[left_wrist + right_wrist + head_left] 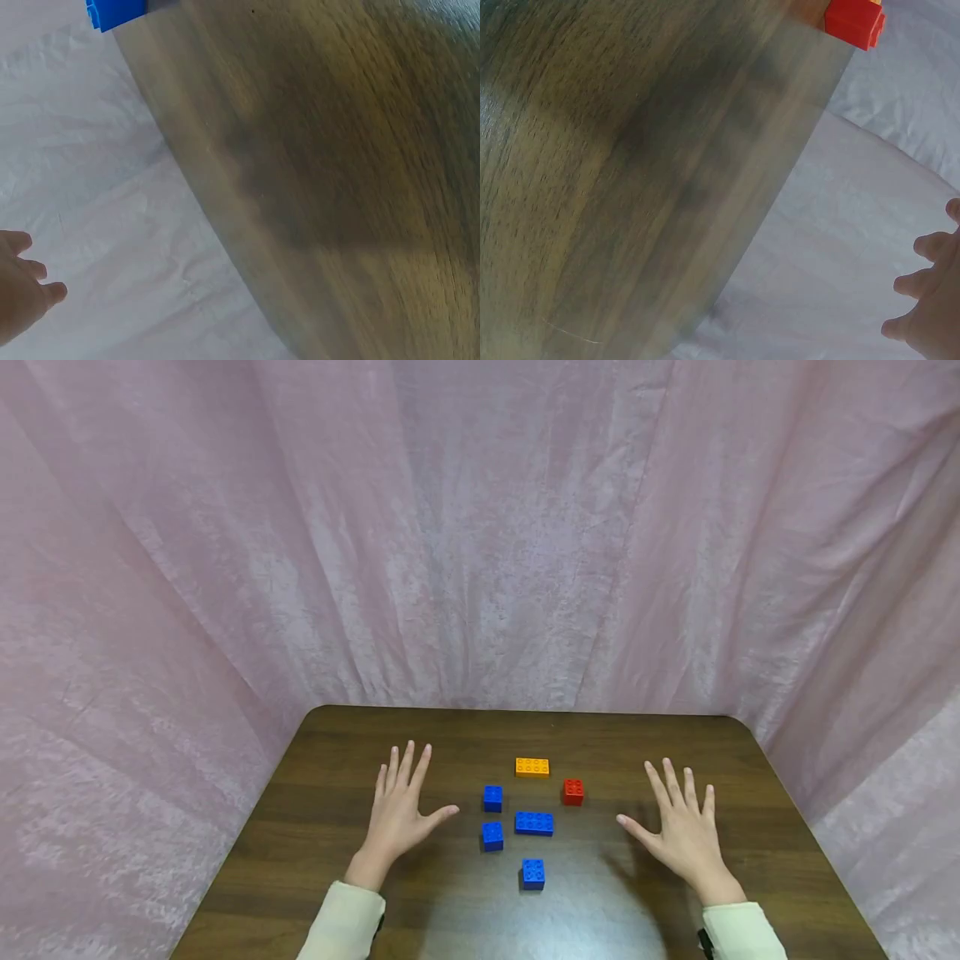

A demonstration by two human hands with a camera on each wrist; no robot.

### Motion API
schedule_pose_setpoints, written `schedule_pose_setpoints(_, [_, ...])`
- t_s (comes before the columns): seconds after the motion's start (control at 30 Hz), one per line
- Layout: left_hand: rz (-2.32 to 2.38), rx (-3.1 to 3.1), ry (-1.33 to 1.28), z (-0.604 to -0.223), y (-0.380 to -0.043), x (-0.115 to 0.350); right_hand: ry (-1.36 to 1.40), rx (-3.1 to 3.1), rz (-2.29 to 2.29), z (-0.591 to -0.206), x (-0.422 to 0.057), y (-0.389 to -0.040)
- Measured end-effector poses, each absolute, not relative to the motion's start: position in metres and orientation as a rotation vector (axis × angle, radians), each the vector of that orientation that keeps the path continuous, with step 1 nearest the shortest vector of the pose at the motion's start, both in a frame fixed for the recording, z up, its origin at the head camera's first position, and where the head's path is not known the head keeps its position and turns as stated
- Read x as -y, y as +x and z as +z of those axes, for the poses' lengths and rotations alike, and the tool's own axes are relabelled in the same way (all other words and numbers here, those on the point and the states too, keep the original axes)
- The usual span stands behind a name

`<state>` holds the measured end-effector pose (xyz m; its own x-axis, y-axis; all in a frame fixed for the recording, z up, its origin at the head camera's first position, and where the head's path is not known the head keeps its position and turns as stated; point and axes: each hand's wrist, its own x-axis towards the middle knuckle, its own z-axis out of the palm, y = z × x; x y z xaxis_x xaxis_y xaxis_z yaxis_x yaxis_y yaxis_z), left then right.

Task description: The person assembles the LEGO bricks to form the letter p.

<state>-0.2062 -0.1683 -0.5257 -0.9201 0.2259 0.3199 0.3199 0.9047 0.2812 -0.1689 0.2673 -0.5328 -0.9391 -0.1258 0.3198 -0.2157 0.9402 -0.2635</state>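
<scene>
My left hand (397,818) is spread with straight fingers to the left of the bricks and holds nothing. On the other side, my right hand (682,835) is spread the same way, also holding nothing. Between them lie toy building bricks: an orange long brick (532,767) at the back, a red square brick (573,792) nearest my right hand, and a blue long brick (534,824) in the middle. Three blue square bricks lie around it: one (492,798) behind another (492,837) on the left, and one (533,874) in front. All the bricks lie apart.
The bricks lie on a dark brown wooden table (330,793) with rounded far corners. Pink curtains (510,543) hang behind it and along both sides. In the right wrist view the table edge runs diagonally beside the curtain (810,217).
</scene>
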Motion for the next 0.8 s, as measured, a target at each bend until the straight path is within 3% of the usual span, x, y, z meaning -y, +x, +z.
schedule_pose_setpoints(0.8, [-0.920, 2.631, -0.595, -0.536, -0.204, 0.145, 0.395, 2.637, 0.671, -0.533, -0.233, -0.173])
